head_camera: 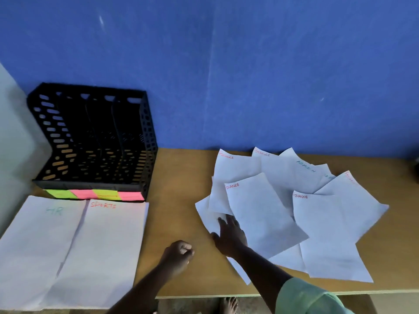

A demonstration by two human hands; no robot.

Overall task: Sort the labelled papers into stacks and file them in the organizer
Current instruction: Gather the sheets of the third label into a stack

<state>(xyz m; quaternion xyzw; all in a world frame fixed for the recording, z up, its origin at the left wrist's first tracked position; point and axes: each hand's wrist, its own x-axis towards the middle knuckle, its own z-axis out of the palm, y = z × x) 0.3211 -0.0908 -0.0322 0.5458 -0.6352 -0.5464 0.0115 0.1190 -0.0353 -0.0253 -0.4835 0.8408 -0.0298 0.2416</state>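
Papers (294, 200) fanned overlapping on worktop (181, 173) right, several labels covered or unreadable. Right hand (230, 236) lies flat on fan's left edge, fingers (223, 223) spread, pointing away. Left hand (178, 253) fisted, holding nothing, left of fan. HR stack (38, 241) and SPORTS stack (102, 245) lie lengthwise before black organizer (95, 141); tab text unreadable.

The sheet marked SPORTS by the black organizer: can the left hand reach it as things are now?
Probably yes. The left hand is curled into a fist holding nothing, over bare table just right of the SPORTS sheet. Nothing lies between them, and the sheet lies flat and uncovered in front of the organizer.
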